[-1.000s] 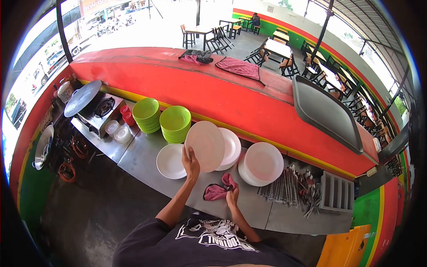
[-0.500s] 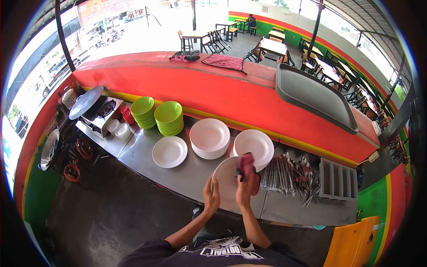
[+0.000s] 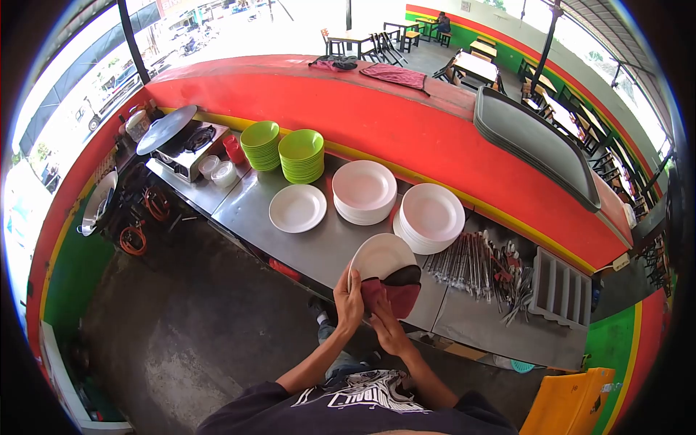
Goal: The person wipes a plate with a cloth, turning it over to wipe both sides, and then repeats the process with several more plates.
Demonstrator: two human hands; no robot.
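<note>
A white plate (image 3: 380, 255) is tilted up over the counter's front edge, with my left hand (image 3: 349, 304) gripping its left rim. Against the plate's lower part lies a dark red and black cloth (image 3: 397, 291), pressed there by my right hand (image 3: 389, 328). Just behind are two stacks of white plates, one on the right (image 3: 433, 212) and one in the middle (image 3: 365, 185). Left of them a single white plate (image 3: 298, 208) lies flat on the steel counter (image 3: 250, 206).
Cutlery (image 3: 475, 270) and a grey divided tray (image 3: 560, 288) lie to the right. Green bowls (image 3: 301, 146) and a stove (image 3: 190, 148) stand on the left. Dark trays (image 3: 536, 145) rest on the red ledge (image 3: 312, 101). A person (image 3: 442, 23) sits far behind.
The held plate has tilted up and moved off the counter toward my body. The cloth has come down from the plate's right edge onto its lower face. The camera view has shifted.
</note>
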